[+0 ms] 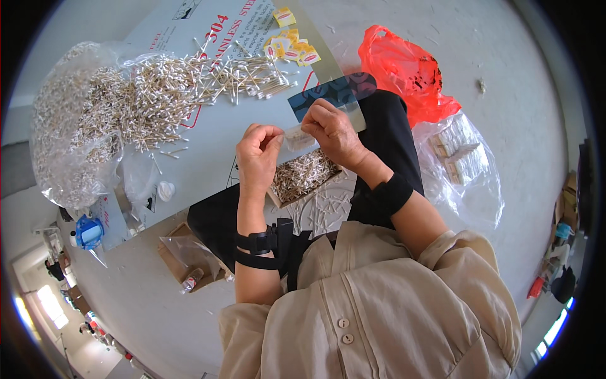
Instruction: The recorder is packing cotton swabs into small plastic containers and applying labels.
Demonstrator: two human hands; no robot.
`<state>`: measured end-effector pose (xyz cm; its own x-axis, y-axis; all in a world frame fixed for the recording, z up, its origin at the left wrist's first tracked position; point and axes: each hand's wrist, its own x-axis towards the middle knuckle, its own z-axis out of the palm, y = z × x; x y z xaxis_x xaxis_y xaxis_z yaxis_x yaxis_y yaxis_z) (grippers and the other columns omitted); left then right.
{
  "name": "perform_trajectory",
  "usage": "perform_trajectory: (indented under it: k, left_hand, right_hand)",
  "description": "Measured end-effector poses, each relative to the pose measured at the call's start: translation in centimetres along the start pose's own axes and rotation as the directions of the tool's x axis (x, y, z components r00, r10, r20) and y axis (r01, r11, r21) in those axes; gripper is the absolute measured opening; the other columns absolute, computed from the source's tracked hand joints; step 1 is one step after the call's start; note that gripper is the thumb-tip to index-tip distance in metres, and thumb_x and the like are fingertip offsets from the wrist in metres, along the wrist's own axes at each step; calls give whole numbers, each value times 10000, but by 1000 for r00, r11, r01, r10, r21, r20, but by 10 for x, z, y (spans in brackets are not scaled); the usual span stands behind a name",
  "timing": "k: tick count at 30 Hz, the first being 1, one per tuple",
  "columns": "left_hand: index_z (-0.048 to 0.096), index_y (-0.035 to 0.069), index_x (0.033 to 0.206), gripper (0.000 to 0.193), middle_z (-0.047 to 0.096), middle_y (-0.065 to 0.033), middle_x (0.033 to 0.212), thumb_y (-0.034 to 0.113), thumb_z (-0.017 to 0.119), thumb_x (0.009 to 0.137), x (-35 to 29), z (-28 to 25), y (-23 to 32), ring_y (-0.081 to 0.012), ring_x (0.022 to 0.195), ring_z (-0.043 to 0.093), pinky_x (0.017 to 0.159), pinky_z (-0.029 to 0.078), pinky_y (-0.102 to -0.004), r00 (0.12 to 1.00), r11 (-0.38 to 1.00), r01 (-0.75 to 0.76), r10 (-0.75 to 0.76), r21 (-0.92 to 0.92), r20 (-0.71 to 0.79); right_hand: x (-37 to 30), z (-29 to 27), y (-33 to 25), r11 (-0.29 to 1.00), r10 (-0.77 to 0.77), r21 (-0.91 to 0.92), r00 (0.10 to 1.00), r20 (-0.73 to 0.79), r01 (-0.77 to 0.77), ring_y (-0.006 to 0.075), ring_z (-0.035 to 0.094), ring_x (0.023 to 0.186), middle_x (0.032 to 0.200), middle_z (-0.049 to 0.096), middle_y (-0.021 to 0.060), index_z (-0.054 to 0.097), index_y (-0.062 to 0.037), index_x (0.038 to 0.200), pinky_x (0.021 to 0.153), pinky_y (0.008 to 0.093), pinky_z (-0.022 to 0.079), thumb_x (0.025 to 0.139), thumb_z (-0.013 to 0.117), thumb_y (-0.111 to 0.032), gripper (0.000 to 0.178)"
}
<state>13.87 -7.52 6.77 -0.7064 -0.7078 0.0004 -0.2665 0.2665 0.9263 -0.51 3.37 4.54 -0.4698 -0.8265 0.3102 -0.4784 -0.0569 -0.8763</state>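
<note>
A small clear plastic bag (295, 139) is stretched between my two hands at the near edge of the table. My left hand (256, 155) pinches its left side between thumb and fingers. The fingers of my right hand (334, 131) are closed on its right side. Something pale shows through the plastic, too blurred to make out. Just below the bag, an open cardboard box (275, 199) full of cotton swabs (306, 174) rests between my legs. More loose swabs lie beneath it.
A big heap of cotton swabs (139, 104) spills from a large clear bag (53, 148) across the metal-sheet table (208, 136). Small yellow-and-white packets (291, 47) lie at the far edge. To the right are a red plastic bag (398, 72) and a clear bag of white packs (457, 151).
</note>
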Motion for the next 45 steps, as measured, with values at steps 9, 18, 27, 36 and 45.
perform_trajectory:
  k: [9,18,27,36,45]
  left_hand:
    - [487,7,813,129,514,-109,761,-70,559,738,-4,15,-2,-254,607,535,530,443,-345,909,866,-324,397,380,-129]
    - [438,27,859,139,498,-156,789,-55,516,778,-8,22,4,-367,668,526,558,435,-430,901,847,-380,430,372,-60]
    - [432,19,845,125,488,-156,780,-57,508,781,-14,23,-17,-360,663,517,568,428,-427,910,864,-337,401,375,-105]
    - [422,25,841,171,478,-152,772,-79,510,737,-14,18,-21,-354,637,512,547,425,-423,901,836,-322,415,444,-127]
    - [412,28,833,180,456,-146,751,-81,512,729,-15,21,-21,-347,625,496,546,419,-424,897,837,-332,422,435,-128]
  right_hand:
    - [-2,4,-6,1000,-7,-1,1000,-2,7,289,521,706,775,488,115,525,4,785,626,335,432,792,601,-35,86]
    - [7,1,-14,987,-162,-6,984,73,163,251,517,775,799,548,66,614,-37,803,689,330,430,762,657,-67,67]
    - [14,21,-1,942,-290,-164,956,39,293,268,484,688,698,489,73,521,-41,661,602,352,430,607,636,-17,129]
    - [15,5,3,886,-373,-245,919,126,393,283,460,668,711,468,96,488,-25,690,604,358,425,590,613,27,168]
    - [5,-11,13,914,-274,-265,949,157,308,318,492,693,698,473,112,475,-17,718,634,375,429,649,592,18,140]
